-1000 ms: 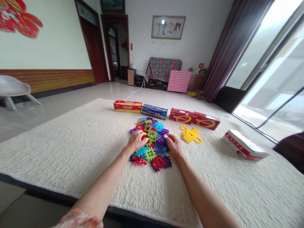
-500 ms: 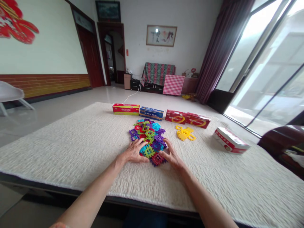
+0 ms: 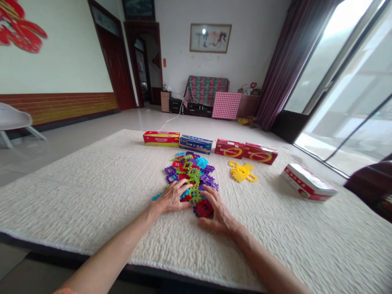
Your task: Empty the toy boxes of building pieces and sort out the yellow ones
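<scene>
A heap of flat plastic interlocking pieces [image 3: 193, 173] in purple, green, red and blue lies in front of me on a cream quilted cover [image 3: 101, 183]. At the heap's near left, my left hand [image 3: 174, 197] rests with spread fingers touching the pieces. My right hand [image 3: 219, 210] lies open along the near right edge, fingertips over the pieces and thumb stretched towards me. Between the hands sit a green lattice piece [image 3: 195, 195] and a red piece [image 3: 204, 208]. A small blue piece [image 3: 156, 197] lies just left of my left hand.
Yellow pieces [image 3: 242, 171] form a separate group to the right. Behind stand a red-and-green box [image 3: 161, 139], a blue box [image 3: 196, 144] and two red boxes [image 3: 229, 148]. A white-and-red box [image 3: 308, 182] lies at the right. The cover's front edge [image 3: 171, 269] is close to me.
My right hand has moved its fingers inward over the pieces, and its thumb is lower, nearer me. A small blue piece now shows left of my left hand. The view has shifted slightly.
</scene>
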Available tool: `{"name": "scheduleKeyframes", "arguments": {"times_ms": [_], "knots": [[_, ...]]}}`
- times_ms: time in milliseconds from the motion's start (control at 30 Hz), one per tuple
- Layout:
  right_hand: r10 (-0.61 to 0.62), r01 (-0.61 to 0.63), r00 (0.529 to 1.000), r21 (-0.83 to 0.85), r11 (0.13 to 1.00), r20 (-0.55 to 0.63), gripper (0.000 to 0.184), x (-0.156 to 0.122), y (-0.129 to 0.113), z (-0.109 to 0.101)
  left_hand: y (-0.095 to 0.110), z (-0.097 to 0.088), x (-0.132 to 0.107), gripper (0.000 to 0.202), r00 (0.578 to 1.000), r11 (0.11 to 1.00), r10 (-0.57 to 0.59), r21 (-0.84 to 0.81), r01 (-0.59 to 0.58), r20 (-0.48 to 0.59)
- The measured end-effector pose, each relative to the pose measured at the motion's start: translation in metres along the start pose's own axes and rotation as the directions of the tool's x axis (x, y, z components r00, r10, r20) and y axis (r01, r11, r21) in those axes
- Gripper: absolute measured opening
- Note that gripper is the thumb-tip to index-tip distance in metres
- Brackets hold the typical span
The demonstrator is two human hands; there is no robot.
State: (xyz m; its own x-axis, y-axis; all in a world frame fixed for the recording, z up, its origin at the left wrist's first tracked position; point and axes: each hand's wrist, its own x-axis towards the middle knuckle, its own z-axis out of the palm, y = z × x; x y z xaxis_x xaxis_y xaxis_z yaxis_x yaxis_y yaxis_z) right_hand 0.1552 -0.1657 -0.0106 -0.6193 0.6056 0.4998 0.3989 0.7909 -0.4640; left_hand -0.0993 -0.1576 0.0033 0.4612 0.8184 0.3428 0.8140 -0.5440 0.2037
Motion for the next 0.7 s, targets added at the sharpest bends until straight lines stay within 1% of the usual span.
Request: {"name": "scheduleKeyframes", "arguments": {"times_ms": [133,233,300,500,700], "knots": [[-0.047,0.047,0.999,-0.011,0.999,0.014,0.088,0.003,0.000,0.000,0.004,0.001,0.004,0.065,0.998,1.000,-0.006,0.018,0.007,-0.063],[-0.030,0.031,0.999,-0.039,0.999,0.015,0.090,0.006,-0.001,0.002,0.007,0.003,0.006,0.063,0.994,1.000,-0.011,0.020,0.014,-0.106],[-0.017,0.018,1.000,-0.046,0.999,0.008,0.086,0.007,-0.003,0.002,0.008,0.005,0.006,0.061,0.993,1.000,-0.008,0.015,0.010,-0.120],[0.002,-0.002,1.000,-0.008,1.000,-0.010,0.061,0.009,-0.011,-0.002,0.006,0.011,0.006,0.059,0.990,1.000,0.001,-0.015,-0.003,-0.143],[-0.009,0.010,0.999,0.028,1.000,-0.052,0.058,0.008,-0.008,-0.001,0.005,0.014,0.005,0.058,0.984,0.999,-0.020,-0.047,0.012,-0.176]]}}
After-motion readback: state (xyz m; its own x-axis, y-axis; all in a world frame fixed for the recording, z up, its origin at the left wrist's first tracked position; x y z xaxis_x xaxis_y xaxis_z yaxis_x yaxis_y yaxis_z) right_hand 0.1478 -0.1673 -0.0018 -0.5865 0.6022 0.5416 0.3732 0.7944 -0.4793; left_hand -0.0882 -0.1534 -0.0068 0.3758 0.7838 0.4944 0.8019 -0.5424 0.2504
